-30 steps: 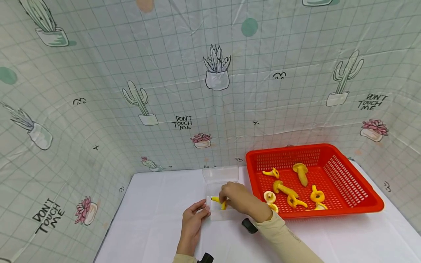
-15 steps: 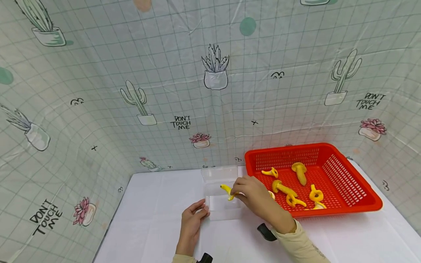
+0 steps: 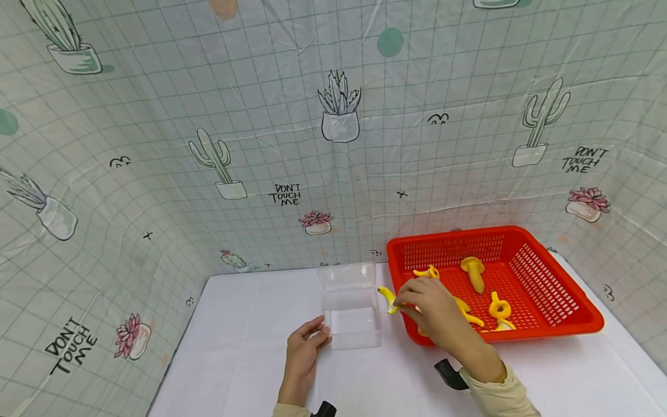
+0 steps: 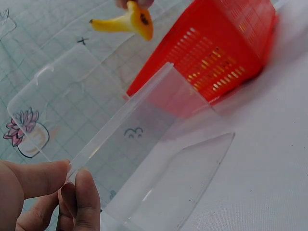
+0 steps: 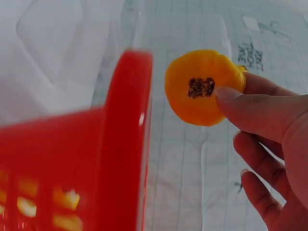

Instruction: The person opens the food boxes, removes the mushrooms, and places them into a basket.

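Observation:
My right hand pinches a yellow mushroom between thumb and fingers, over the left rim of the red basket. Seen in the right wrist view, the mushroom's round cap bears a dark speckled patch, and the thumb presses beside it. Its narrow stem points left in the left wrist view. A clear plastic box stands left of the basket with its lid folded back. My left hand pinches the box's left edge between thumb and fingers.
Several yellow mushrooms lie in the basket, among them a long-stemmed one and one with a ring-shaped cap. A white cloth covers the table. Behind it hangs a cactus-print curtain.
My right hand has lifted the mushroom out of the clear box and carried it right to the basket's left rim. My left hand has stayed at the box.

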`<state>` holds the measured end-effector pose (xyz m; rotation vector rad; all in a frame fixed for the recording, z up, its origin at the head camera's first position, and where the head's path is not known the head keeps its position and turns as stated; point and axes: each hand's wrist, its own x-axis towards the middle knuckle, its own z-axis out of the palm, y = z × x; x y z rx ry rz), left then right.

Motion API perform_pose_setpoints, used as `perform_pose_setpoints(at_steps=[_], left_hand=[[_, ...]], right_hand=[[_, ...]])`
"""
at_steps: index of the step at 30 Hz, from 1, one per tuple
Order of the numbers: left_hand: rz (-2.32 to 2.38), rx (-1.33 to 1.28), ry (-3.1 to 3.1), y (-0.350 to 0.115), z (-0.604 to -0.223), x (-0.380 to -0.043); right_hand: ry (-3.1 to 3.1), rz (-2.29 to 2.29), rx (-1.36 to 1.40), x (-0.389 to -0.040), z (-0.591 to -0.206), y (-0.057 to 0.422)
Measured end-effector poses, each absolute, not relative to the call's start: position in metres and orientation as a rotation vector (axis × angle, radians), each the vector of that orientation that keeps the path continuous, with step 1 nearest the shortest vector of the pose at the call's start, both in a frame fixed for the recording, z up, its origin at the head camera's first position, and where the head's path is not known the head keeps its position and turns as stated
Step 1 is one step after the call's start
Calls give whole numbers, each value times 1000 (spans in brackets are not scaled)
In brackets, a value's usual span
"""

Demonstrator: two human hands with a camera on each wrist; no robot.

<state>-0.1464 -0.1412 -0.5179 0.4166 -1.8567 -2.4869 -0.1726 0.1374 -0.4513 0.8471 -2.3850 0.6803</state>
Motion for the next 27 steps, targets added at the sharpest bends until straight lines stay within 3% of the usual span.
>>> perform_pose_setpoints(at_steps=[27], left_hand=[[-2501,408,-1840,-142,-518,-146]], right_hand=[[-2364,594,616,-167,-462,218]])
